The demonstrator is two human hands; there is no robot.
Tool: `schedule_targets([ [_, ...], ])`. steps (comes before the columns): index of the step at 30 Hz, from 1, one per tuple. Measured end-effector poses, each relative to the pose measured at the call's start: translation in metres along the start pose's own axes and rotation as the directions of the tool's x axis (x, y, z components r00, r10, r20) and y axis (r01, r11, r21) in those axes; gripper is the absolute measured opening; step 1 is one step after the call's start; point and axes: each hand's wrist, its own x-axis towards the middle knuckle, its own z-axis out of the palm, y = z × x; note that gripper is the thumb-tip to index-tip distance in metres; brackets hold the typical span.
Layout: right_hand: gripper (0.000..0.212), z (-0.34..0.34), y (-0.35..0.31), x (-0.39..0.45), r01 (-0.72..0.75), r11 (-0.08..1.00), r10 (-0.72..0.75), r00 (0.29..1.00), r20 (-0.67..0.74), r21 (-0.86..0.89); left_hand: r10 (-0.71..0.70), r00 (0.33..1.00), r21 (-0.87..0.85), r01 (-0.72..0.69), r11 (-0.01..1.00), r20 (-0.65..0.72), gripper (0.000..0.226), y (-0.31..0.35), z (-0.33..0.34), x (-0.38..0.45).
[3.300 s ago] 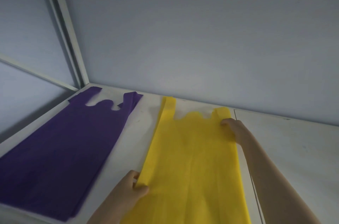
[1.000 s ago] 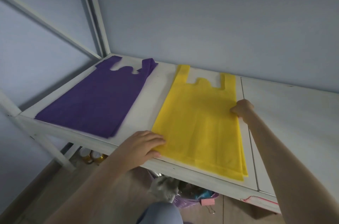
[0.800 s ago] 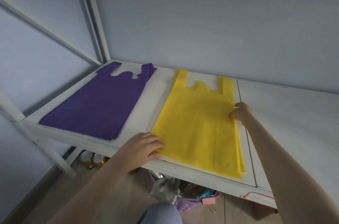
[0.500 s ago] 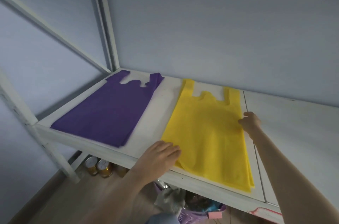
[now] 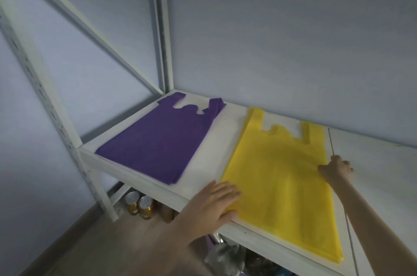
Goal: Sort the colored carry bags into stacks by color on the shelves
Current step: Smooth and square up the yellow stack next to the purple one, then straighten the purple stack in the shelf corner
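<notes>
From the head camera, a white shelf [image 5: 209, 162] runs along a pale blue wall. Two stacks of carry bags lie flat on it, side by side but apart, with a strip of bare shelf between them. The purple bags [image 5: 162, 142] are on the left, near the corner post [image 5: 165, 27]. The yellow bags [image 5: 284, 185] are on the right, and their handles point to the wall.

The left hand [image 5: 216, 203] lies flat, fingers straight and close together. It presses on the near left corner of the yellow bags, at the front edge of the shelf.

The right hand [image 5: 336, 169] rests at the right edge of the yellow bags. Its fingers look curled, but I cannot tell if they pinch the bags.

Under the shelf stand some gold cans [image 5: 140, 204] on the wooden floor.
</notes>
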Motion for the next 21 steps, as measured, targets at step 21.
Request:
schedule_targets([
  [21, 0.03, 0.087, -0.13, -0.102, 0.351, 0.91, -0.39, 0.905, 0.17, 0.22, -0.885, 0.444, -0.153, 0.874, 0.462, -0.139, 0.04, -0.139, -0.075, -0.066],
])
